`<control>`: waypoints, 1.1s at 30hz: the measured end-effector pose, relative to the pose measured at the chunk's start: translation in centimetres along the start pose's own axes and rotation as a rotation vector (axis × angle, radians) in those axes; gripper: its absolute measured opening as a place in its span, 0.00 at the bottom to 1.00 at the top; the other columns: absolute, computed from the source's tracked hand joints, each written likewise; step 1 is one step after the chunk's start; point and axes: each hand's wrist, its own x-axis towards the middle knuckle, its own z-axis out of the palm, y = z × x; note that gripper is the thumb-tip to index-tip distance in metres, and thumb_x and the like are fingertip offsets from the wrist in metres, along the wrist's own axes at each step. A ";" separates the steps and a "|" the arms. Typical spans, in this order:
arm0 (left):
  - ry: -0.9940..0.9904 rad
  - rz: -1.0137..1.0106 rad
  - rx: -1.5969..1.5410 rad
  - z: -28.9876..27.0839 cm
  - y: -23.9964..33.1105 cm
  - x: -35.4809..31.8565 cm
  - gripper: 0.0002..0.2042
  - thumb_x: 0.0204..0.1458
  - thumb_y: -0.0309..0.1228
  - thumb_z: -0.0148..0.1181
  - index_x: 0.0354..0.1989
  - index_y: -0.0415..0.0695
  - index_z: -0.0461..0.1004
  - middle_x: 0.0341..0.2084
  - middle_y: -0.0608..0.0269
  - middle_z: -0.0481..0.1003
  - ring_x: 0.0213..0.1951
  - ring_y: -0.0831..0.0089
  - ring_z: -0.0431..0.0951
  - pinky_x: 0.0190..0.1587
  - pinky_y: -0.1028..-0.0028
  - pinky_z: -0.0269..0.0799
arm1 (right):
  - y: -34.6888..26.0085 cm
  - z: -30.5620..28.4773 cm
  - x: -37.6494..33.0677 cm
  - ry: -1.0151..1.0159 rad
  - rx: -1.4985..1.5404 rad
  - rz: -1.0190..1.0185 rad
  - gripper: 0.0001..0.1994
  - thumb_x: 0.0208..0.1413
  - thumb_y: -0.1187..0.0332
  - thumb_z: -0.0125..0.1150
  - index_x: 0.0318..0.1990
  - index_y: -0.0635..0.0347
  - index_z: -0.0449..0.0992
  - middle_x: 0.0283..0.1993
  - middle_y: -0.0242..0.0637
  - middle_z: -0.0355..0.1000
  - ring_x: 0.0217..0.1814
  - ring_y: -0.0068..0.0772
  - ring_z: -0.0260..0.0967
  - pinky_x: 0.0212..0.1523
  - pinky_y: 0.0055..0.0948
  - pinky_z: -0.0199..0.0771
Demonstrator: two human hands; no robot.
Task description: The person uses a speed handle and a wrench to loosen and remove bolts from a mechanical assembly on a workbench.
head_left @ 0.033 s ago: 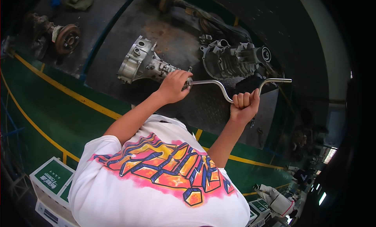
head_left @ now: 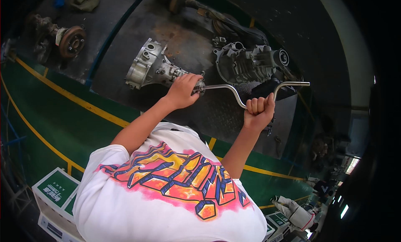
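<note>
A silver gearbox housing point(head_left: 144, 65) lies on its side on the dark workbench, its wide bell end to the left. My left hand point(head_left: 183, 91) is closed over its narrow right end, the fingertips partly hidden. At that end sits the tip of a speed brace point(head_left: 227, 87), a shiny bent metal crank wrench that runs off to the right. My right hand point(head_left: 260, 112) is wrapped round the bend in the middle of the brace, thumb up. Past it, the straight handle end points right. What the brace's tip engages is mostly hidden beside my left hand.
A second, darker gearbox point(head_left: 246, 64) lies behind the brace, with a black cloth-like thing point(head_left: 265, 89) near it. An axle part with a brown brake disc point(head_left: 72, 42) rests on the left bench. White-green boxes point(head_left: 56, 192) stand lower left; another person point(head_left: 298, 215) is at lower right.
My right hand and the brace have shifted very slightly left. My left hand has edged left too, so more of the brace's tip shows.
</note>
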 end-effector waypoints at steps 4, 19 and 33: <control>-0.051 -0.105 -0.052 -1.1 -3.7 -1.6 0.19 0.48 0.31 0.62 0.50 0.42 0.73 0.46 0.53 0.75 0.51 0.54 0.73 0.56 0.60 0.67 | 3.0 0.7 0.1 -0.018 -0.117 -0.048 0.18 0.67 0.70 0.48 0.23 0.51 0.53 0.11 0.22 0.41 0.11 0.16 0.33 0.14 0.25 0.35; 0.154 0.043 0.171 -4.4 -0.5 -2.0 0.06 0.45 0.25 0.64 0.32 0.46 0.81 0.26 0.68 0.80 0.38 0.67 0.76 0.44 0.66 0.65 | -0.8 -2.3 2.6 0.109 0.216 0.031 0.24 0.68 0.61 0.47 0.17 0.47 0.51 0.12 0.21 0.37 0.13 0.18 0.29 0.16 0.25 0.34; 0.257 0.126 0.379 -6.8 1.7 2.5 0.08 0.39 0.22 0.62 0.27 0.50 0.80 0.23 0.72 0.78 0.36 0.72 0.74 0.43 0.67 0.61 | -2.1 -1.0 1.9 -0.052 0.333 -0.092 0.23 0.69 0.61 0.43 0.18 0.48 0.50 0.11 0.22 0.39 0.12 0.17 0.29 0.15 0.23 0.34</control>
